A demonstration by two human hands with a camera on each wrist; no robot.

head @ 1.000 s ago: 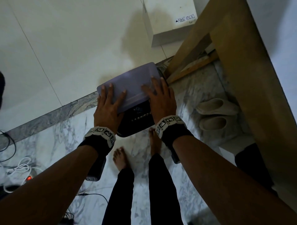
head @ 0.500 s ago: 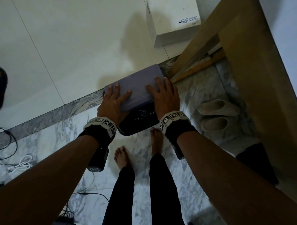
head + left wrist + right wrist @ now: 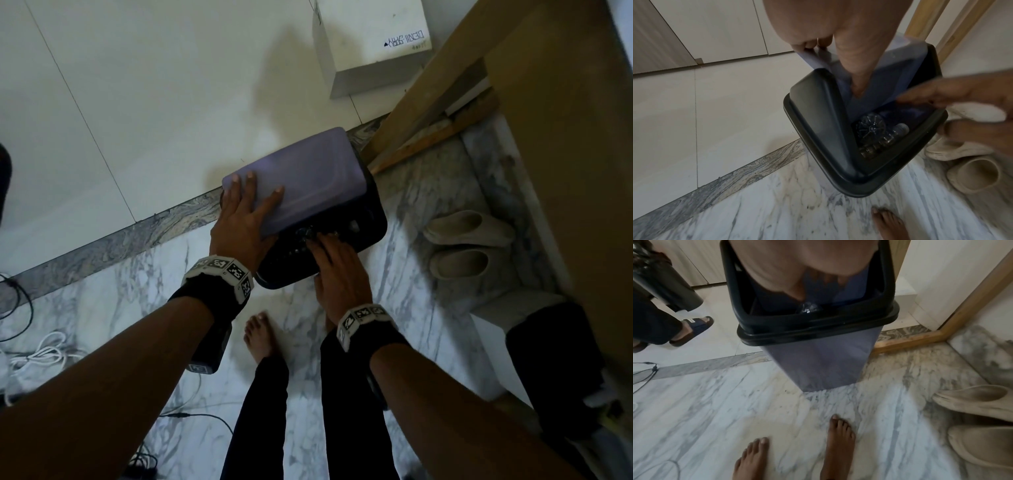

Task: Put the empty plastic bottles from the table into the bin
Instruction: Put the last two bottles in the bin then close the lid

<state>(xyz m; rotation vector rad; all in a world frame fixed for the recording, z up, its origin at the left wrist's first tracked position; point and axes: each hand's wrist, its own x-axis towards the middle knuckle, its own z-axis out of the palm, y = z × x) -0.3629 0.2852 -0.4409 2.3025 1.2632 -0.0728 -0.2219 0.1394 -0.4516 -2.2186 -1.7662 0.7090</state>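
The bin stands on the floor against the wall, with a black rim, a lavender body and a lavender swing lid. My left hand lies along the lid's left side. Its fingertips curl over the lid's far edge and hold the lid tilted. My right hand reaches over the near rim, its straight fingers at the dark opening, holding nothing that shows. Clear plastic bottles lie inside the bin, and one glints under the right hand.
A pair of pale slippers sits right of the bin beside a wooden door frame. A white box is at the wall behind. Cables trail at the left. Another person's sandalled foot stands left of the bin. My bare foot is just before it.
My right hand has come off the lid and dropped to the bin's near opening. The left hand has slid to the lid's left edge, and the lid now stands tilted.
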